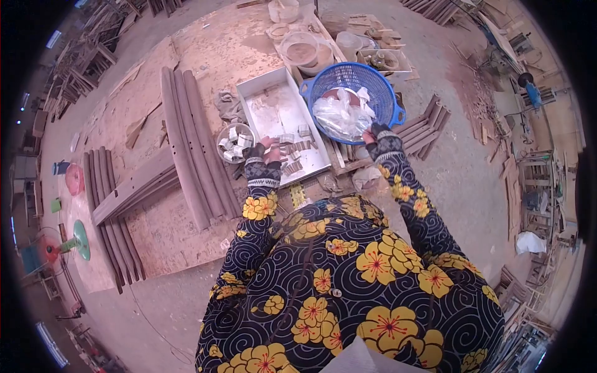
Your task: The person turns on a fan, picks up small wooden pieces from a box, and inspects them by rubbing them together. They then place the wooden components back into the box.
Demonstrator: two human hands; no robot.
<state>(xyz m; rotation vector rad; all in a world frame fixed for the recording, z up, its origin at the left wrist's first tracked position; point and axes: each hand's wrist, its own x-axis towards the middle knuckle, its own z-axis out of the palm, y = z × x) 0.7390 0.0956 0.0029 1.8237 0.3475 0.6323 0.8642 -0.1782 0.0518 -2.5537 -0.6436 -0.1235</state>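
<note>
My left hand (271, 150), in a dark patterned fingerless glove, is over the near left part of a white tray (264, 99). Its fingers look apart, beside small brown strips (298, 147) lying in rows on the tray floor. A round clear bowl of folded whitish pieces (235, 142) stands just left of that hand. My right hand (370, 138) is at the near right rim of a blue plastic basket (348, 73), close against clear plastic bags (339, 115) inside it. The glove and the small view hide whether its fingers grip a bag or the rim.
Long brown wooden bars (193, 143) lie on the worktable left of the tray, with more bars (112, 211) farther left. Buckets (301, 51) stand behind the tray. Short wooden pieces (426, 127) are stacked right of the basket. A green fan (81, 239) is at far left.
</note>
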